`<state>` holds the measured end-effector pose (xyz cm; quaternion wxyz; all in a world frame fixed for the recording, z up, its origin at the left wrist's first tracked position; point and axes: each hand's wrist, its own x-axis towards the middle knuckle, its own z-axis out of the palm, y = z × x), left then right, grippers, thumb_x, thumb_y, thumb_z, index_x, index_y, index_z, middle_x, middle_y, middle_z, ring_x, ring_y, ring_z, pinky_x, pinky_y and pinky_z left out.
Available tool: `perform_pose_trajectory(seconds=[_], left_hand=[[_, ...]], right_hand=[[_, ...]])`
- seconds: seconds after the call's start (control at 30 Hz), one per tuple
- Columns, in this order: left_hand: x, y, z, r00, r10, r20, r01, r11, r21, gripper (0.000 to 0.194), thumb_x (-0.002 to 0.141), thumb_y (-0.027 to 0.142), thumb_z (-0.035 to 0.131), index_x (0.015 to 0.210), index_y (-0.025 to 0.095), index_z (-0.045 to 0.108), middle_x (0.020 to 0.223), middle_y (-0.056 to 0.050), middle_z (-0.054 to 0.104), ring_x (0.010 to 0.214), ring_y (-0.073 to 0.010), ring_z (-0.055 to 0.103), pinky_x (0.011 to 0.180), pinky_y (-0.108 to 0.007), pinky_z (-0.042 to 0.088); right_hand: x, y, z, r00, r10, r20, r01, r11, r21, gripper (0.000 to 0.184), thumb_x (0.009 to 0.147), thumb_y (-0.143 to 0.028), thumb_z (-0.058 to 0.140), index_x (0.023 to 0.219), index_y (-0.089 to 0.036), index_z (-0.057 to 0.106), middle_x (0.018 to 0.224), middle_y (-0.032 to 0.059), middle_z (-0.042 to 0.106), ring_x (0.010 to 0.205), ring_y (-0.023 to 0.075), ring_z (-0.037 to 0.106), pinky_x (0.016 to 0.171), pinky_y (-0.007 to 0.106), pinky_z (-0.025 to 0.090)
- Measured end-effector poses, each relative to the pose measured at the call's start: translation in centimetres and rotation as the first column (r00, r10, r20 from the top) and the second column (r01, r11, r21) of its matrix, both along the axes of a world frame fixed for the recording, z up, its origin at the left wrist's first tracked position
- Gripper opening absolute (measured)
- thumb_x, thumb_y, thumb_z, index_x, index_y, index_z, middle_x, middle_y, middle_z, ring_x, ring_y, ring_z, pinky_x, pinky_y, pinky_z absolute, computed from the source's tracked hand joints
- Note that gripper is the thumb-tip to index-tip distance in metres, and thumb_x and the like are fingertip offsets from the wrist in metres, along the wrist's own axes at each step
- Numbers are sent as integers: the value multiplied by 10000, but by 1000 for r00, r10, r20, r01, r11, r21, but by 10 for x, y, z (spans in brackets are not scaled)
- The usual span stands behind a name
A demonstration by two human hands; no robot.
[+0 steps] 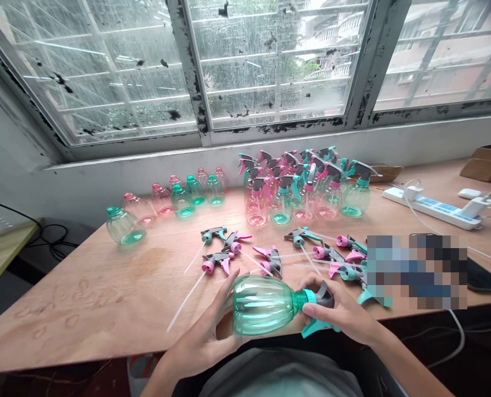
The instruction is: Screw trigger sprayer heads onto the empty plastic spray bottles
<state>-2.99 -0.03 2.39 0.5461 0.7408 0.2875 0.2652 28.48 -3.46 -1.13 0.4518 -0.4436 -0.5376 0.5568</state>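
Observation:
A green see-through spray bottle (262, 304) lies on its side between my hands at the near edge of the wooden table (105, 298). My left hand (206, 331) cups the bottle's base, fingers wrapped round it. My right hand (340, 314) is closed on the grey and teal trigger head (322, 309) at the bottle's neck. Loose trigger heads with long dip tubes (237, 253) lie scattered just beyond the bottle.
Several capless pink and green bottles (179, 198) stand at the back left. Several finished bottles with trigger heads (303, 187) cluster at the back middle. A white power strip (436, 209) with chargers lies at the right, a cardboard box (485, 162) beyond it. Windows run behind.

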Motion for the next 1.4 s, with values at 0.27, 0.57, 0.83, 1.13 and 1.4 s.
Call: perform_pose_trajectory(seconds=[0.27,0.57,0.83,1.13,1.4], left_hand=[[-4,3,0,994,-1,-113,7,999,51,963,914,301,751,1645,322,125,1737,-88,126,1592,-354,83,1288,-536,193],[-1,0,0,996,20,-88,-15,998,58,1054,947,253,709,1618,411,-89,1744,-30,-1,1592,-335,55,1275,-496,267],[-3,3,0,984,42,-171,-31,997,65,1112,883,237,780,1635,370,-28,1742,-76,59,1590,-340,100,1284,-514,216],[-1,1,0,994,32,-105,-25,998,63,995,982,282,659,1624,388,-94,1744,-31,63,1596,-287,4,1281,-457,253],[-4,2,0,987,43,-153,-38,999,31,1013,940,351,714,1640,348,-19,1742,-49,7,1594,-334,77,1297,-511,169]], right_hand=[[3,4,-5,998,30,46,-31,999,29,426,847,-504,798,1078,-205,601,766,4,692,738,216,681,676,332,533],[2,3,-4,999,41,29,-41,999,9,442,838,-507,805,1085,-208,594,794,-6,648,738,213,678,694,344,526],[1,5,-1,999,46,27,-47,997,55,378,860,-476,794,1078,-213,633,793,-12,644,738,191,651,677,301,507],[1,4,3,999,38,24,-39,997,59,336,857,-449,804,1057,-224,654,775,-22,647,728,182,653,682,289,519],[0,4,4,999,19,35,-21,998,62,348,862,-457,793,1063,-217,640,749,-13,680,739,198,671,702,306,534]])
